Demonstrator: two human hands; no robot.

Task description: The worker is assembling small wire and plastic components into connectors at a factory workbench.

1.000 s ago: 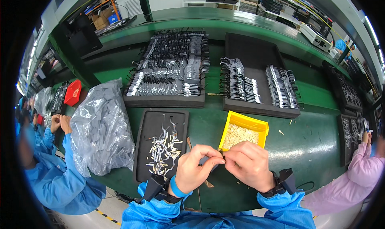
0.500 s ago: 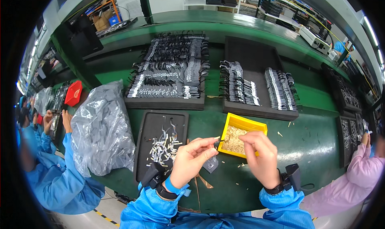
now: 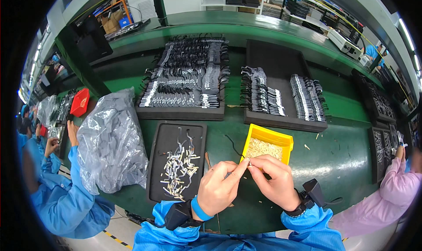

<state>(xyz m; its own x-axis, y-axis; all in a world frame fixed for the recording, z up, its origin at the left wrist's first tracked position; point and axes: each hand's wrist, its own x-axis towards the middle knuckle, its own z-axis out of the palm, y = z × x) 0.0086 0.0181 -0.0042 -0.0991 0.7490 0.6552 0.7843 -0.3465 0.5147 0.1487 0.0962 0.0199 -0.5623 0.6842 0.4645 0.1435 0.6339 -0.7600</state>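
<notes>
My left hand (image 3: 220, 183) and my right hand (image 3: 276, 180) meet fingertip to fingertip just in front of a yellow bin (image 3: 285, 139). A thin black wire (image 3: 234, 146) curves up and left out of the left hand's pinch. The right thumb and finger are pressed together at the same spot; what lies between them is too small and covered to make out. Small pale pieces (image 3: 264, 149) fill the bin. Left of my hands, a black tray (image 3: 156, 163) carries a loose heap of thin strips with pale ends (image 3: 178, 167).
Two black foam trays (image 3: 180, 114) (image 3: 285, 122) with rows of grey parts stand behind. A clear bag of grey pieces (image 3: 114, 141) lies at left. Co-workers in a blue sleeve (image 3: 72, 202) and a pink sleeve (image 3: 391, 180) work on either side. Scattered pale bits (image 3: 307, 147) dot the green table.
My right hand has moved down and left from the bin to meet my left hand. The left hand has turned, and the black wire now shows stretching out from it.
</notes>
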